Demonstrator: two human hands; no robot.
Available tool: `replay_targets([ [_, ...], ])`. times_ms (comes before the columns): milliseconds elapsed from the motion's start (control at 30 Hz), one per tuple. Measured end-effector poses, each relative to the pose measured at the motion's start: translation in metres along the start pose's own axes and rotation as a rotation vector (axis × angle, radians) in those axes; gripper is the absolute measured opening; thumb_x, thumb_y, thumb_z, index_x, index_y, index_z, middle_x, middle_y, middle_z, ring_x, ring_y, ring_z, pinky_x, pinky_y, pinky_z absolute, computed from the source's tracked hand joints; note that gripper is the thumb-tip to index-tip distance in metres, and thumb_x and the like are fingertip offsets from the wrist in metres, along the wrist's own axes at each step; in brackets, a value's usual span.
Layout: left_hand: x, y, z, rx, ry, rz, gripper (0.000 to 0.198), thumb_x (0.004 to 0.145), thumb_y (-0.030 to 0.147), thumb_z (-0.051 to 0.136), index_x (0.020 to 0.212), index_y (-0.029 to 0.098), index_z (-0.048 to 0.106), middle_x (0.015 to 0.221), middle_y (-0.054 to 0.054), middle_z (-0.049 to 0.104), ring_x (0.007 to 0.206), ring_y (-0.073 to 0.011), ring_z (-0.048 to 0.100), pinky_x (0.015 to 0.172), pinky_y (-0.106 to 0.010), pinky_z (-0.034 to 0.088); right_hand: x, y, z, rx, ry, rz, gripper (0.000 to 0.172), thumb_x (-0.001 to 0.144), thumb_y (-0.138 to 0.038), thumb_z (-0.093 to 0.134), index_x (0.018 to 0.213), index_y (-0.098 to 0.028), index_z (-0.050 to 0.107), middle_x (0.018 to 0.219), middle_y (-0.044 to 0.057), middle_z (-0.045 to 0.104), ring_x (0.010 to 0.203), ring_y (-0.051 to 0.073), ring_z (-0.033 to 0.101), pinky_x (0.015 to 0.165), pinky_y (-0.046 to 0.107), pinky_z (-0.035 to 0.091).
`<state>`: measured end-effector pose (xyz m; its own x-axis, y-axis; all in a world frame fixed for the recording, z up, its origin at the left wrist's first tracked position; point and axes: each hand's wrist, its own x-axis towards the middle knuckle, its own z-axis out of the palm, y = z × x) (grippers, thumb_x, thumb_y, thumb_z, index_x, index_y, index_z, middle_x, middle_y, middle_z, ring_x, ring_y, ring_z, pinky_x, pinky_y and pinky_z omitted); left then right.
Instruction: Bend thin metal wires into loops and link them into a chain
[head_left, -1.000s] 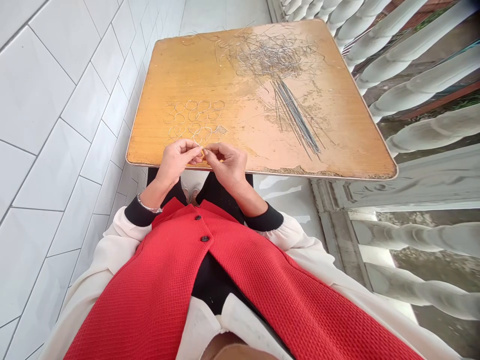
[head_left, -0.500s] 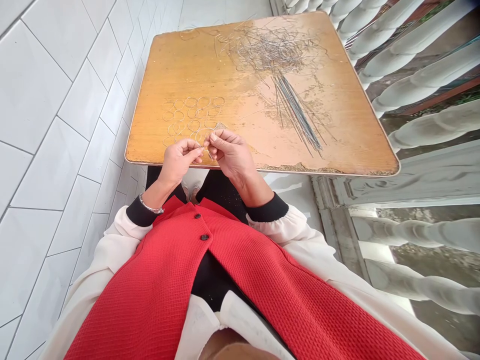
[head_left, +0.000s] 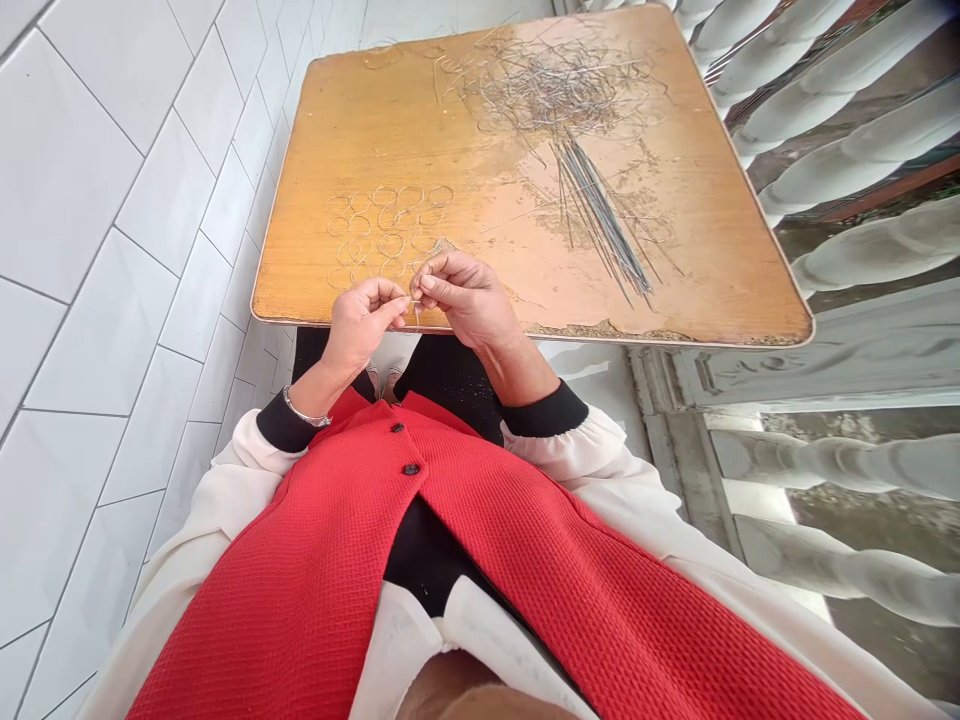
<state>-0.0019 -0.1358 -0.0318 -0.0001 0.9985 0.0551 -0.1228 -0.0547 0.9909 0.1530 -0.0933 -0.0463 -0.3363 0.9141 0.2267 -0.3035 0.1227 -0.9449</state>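
Note:
Over the table's near edge, my left hand [head_left: 365, 322] pinches a thin wire [head_left: 417, 313] between thumb and forefinger. My right hand [head_left: 471, 298] is closed on the same wire, its fingertips almost touching those of the left. Part of the wire hangs just below the fingertips; the rest is hidden by my fingers. Just beyond my hands, several thin wire rings [head_left: 391, 245] lie in loose rows, some overlapping.
The worn wooden table [head_left: 300, 200] carries a bundle of straight wires [head_left: 609, 220] on the right and a tangled wire heap [head_left: 559, 85] at the back. A white tiled wall [head_left: 142, 300] runs along the left, a white balustrade [head_left: 847, 265] along the right.
The view has shifted slightly. Both hands stay close together on the wire, which showed as a curved loop below the fingers earlier and now looks like a short, nearly straight piece.

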Motion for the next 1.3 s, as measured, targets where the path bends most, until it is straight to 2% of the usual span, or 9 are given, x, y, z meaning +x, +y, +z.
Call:
replay_targets([
  [167, -0.002, 0.004, 0.001, 0.01, -0.013, -0.009, 0.026, 0.083, -0.004, 0.066, 0.066, 0.015, 0.063, 0.06, 0.007, 0.062, 0.049, -0.0019, 0.056, 0.055, -0.016, 0.045, -0.002, 0.0, -0.002, -0.047, -0.022, -0.011, 0.049, 0.068, -0.062, 0.089, 0.076, -0.02, 0.066, 0.068, -0.002, 0.063, 0.061, 0.01, 0.058, 0.063, 0.025, 0.054],
  [400, 0.003, 0.008, -0.001, 0.001, 0.013, -0.055, 0.022, 0.088, 0.0, 0.066, 0.071, 0.015, 0.063, 0.063, 0.007, 0.064, 0.053, -0.0022, 0.059, 0.059, -0.016, 0.048, -0.008, -0.004, 0.002, 0.003, 0.062, 0.046, 0.046, 0.076, -0.065, 0.082, 0.086, -0.021, 0.072, 0.079, -0.001, 0.069, 0.066, 0.009, 0.063, 0.064, 0.022, 0.057],
  [600, 0.003, 0.014, -0.002, 0.003, -0.031, -0.133, 0.02, 0.09, 0.002, 0.065, 0.075, 0.015, 0.066, 0.065, 0.006, 0.065, 0.056, -0.0018, 0.06, 0.062, -0.015, 0.05, -0.007, -0.006, 0.005, -0.066, 0.15, 0.026, 0.041, 0.068, -0.056, 0.091, 0.074, -0.02, 0.072, 0.065, -0.002, 0.064, 0.058, 0.009, 0.058, 0.057, 0.022, 0.054],
  [800, 0.003, 0.02, -0.003, 0.063, -0.065, -0.181, 0.016, 0.091, 0.003, 0.064, 0.083, 0.016, 0.069, 0.064, 0.005, 0.066, 0.057, -0.0047, 0.062, 0.063, -0.019, 0.05, -0.007, -0.008, 0.008, -0.117, 0.248, 0.074, 0.036, 0.071, -0.046, 0.091, 0.067, -0.019, 0.068, 0.062, -0.001, 0.063, 0.055, 0.009, 0.055, 0.056, 0.023, 0.052],
  [1100, 0.005, 0.014, -0.003, 0.147, -0.047, -0.17, 0.022, 0.09, 0.008, 0.069, 0.069, 0.015, 0.063, 0.057, 0.005, 0.064, 0.05, -0.0034, 0.058, 0.056, -0.017, 0.047, -0.008, 0.0, 0.008, -0.258, 0.308, 0.021, 0.031, 0.077, -0.03, 0.086, 0.061, -0.017, 0.063, 0.056, -0.002, 0.061, 0.052, 0.007, 0.052, 0.053, 0.021, 0.043],
  [1167, 0.005, 0.015, -0.003, 0.148, -0.044, -0.158, 0.024, 0.09, 0.007, 0.069, 0.068, 0.015, 0.063, 0.057, 0.005, 0.064, 0.049, -0.003, 0.058, 0.055, -0.016, 0.046, -0.009, -0.001, 0.008, -0.245, 0.296, 0.046, 0.031, 0.076, -0.031, 0.087, 0.062, -0.017, 0.063, 0.058, -0.002, 0.061, 0.052, 0.007, 0.052, 0.053, 0.021, 0.044],
  [1300, 0.005, 0.016, -0.004, 0.12, -0.058, -0.153, 0.026, 0.09, 0.006, 0.066, 0.066, 0.015, 0.063, 0.056, 0.005, 0.064, 0.049, -0.0034, 0.059, 0.055, -0.016, 0.046, -0.011, -0.005, 0.009, -0.164, 0.176, 0.142, 0.03, 0.069, -0.035, 0.091, 0.066, -0.017, 0.067, 0.061, -0.002, 0.062, 0.054, 0.008, 0.052, 0.052, 0.022, 0.045],
])
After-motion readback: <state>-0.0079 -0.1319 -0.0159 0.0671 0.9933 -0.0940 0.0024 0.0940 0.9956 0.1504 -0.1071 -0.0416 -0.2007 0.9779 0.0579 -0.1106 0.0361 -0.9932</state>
